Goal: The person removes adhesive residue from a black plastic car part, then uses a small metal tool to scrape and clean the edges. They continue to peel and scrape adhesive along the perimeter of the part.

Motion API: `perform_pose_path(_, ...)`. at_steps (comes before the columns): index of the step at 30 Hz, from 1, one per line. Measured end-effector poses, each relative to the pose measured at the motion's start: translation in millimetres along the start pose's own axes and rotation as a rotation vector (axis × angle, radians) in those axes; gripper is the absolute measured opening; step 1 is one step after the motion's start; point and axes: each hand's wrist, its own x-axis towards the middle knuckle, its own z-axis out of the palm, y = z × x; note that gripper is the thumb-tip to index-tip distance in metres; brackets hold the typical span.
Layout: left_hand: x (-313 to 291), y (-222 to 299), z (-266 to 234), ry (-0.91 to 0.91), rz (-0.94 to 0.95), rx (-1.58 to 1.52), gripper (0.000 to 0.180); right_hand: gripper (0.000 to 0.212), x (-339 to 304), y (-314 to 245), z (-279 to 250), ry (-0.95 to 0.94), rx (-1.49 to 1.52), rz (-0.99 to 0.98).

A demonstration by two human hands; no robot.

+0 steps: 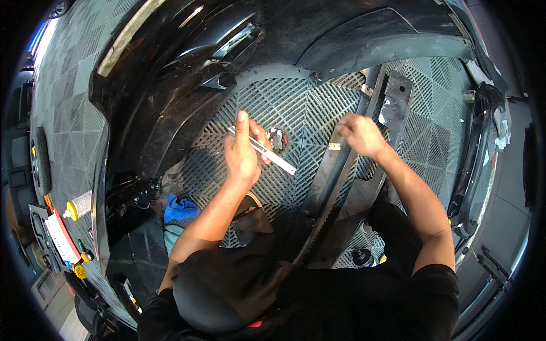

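Observation:
My left hand (244,153) is closed round a slim silver utility knife (276,158), its thumb pointing up. The knife slants down to the right, above the gridded floor. My right hand (362,135) is curled shut over a long dark rail (335,184); its fingertips are turned away, so what they pinch, if anything, cannot be seen. A small tan clip (334,146) sits on the rail just below that hand. Large black car body panels (165,108) curve round the left and top of the work area.
A blue cloth (181,208) lies left of my left forearm. Farther left is a white bottle with a yellow cap (71,210). A dark flat bracket (396,94) stands right of the rail, and a black bottle (362,257) is near my lap. Grey gridded tiles (278,102) form the floor.

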Motion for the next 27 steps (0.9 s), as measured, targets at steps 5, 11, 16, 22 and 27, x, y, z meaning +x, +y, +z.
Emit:
perform_pose_path(5, 5.3, -6.2, -5.3, -0.019, 0.016, -0.066, 0.042, 0.019, -15.4, 21.7, 29.1, 0.071, -0.426, -0.138)
perform_pose_path(11, 7.7, -2.0, 0.5, -0.019, 0.004, -0.142, 0.038, 0.025, -3.0, 33.4, 49.7, 0.147, -0.592, -0.051)
perform_pose_path(16, 11.1, 3.1, -1.7, -0.011, -0.009, -0.203, 0.038, 0.023, 0.9, 32.4, 54.4, 0.176, -0.576, -0.093)
perform_pose_path(22, 16.6, 12.9, -3.2, -0.005, -0.007, -0.160, 0.039, 0.020, -14.5, -36.9, 40.7, 0.075, 0.368, -0.132)
perform_pose_path(27, 23.0, 14.7, -11.0, 0.032, 0.011, -0.244, 0.042, 0.019, -26.8, -104.0, 12.4, 0.061, 0.673, -0.275)
